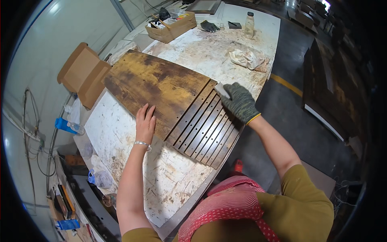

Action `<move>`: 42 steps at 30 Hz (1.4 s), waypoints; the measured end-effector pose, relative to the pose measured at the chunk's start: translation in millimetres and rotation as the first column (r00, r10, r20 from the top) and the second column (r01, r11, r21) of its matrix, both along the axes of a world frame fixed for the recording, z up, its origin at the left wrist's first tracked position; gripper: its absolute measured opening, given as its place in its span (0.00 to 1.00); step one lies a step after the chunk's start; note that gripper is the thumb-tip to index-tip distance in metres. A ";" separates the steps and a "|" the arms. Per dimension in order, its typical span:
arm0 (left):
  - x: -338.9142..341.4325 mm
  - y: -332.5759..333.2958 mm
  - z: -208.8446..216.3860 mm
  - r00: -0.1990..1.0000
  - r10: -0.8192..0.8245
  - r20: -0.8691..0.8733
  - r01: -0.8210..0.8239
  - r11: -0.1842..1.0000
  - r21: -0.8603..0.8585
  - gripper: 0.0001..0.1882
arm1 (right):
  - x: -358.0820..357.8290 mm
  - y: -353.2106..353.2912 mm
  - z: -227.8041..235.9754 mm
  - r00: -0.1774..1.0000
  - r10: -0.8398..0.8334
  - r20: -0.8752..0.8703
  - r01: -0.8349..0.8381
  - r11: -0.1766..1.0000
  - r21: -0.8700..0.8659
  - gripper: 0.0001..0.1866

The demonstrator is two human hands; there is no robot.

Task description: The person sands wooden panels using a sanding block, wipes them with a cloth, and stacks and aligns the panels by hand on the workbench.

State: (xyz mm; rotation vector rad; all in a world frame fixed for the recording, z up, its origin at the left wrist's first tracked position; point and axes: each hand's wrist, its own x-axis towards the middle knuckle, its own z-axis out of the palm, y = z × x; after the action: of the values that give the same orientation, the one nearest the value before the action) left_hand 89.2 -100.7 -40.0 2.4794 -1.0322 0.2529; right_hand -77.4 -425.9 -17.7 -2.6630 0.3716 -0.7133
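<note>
A brown wooden board [161, 84] with yellowish patches lies on top of several dark strips of board [203, 135], lined up side by side with small holes along them. My left hand [146, 121], bare with a silver bracelet at the wrist, rests on the near edge of the brown board with its fingers stretched out. In a grey-green knit glove, my right hand [240, 103] is closed around a pale flat block [222, 90]. The block sits at the far right corner of the boards, by the strips' ends. Its underside and exact kind are hidden.
The stained white worktable [177, 185] carries a crumpled cloth [249, 59], a bottle [249, 25], a dark glove [209, 26] and a filled cardboard box [171, 28]. An open carton [85, 74] stands at the left. Dark panels [334, 88] stand across the floor at right.
</note>
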 end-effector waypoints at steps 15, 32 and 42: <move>2.1 -3.4 -1.2 1.000 -0.005 0.017 0.005 1.000 -0.016 0.19 | -12.7 40.6 -6.5 0.984 0.146 0.099 -0.139 0.987 -0.078 0.13; 2.8 -3.5 -7.1 1.000 -0.019 0.022 0.021 0.997 -0.075 0.20 | -55.2 129.4 -6.5 0.857 0.508 -0.089 -0.511 0.860 -0.008 0.19; 5.0 0.4 -7.9 0.999 -0.014 0.029 0.016 0.999 -0.048 0.19 | -39.1 81.4 5.7 0.850 0.379 -0.365 -0.465 0.867 -0.181 0.22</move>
State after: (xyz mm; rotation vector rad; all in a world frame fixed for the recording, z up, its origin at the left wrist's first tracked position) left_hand 94.2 -100.3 -48.0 2.4308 -1.0438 0.3058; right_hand -116.6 -344.5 -12.0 -2.9627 -0.2632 -0.1993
